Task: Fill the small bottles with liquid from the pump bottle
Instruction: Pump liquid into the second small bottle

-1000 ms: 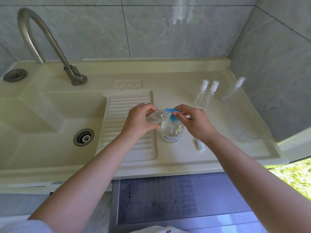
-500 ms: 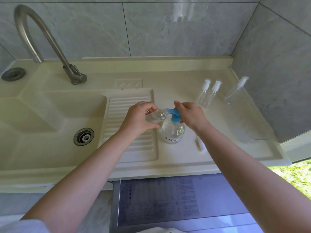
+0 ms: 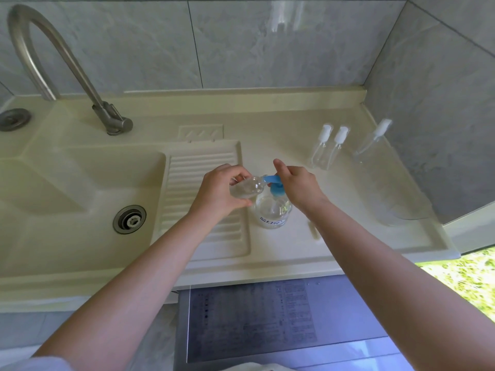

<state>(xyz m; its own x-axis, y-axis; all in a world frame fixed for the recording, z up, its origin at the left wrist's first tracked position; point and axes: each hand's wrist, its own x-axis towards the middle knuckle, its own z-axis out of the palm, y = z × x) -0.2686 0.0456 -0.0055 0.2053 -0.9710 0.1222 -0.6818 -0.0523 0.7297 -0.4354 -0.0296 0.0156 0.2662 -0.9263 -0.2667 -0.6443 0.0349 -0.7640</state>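
**Filling under way at the sink**

Your left hand (image 3: 219,192) grips a small bottle (image 3: 247,186), tilted with its mouth at the blue spout (image 3: 270,178). Your right hand (image 3: 298,184) rests closed over the pump (image 3: 276,190). Next: press down steadily, keeping mouth and spout aligned.

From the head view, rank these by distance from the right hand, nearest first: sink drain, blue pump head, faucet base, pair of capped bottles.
1. Blue pump head, under the right hand.
2. Pair of capped bottles, behind, to its right.
3. Sink drain, left, in the basin.
4. Faucet base, far back left.
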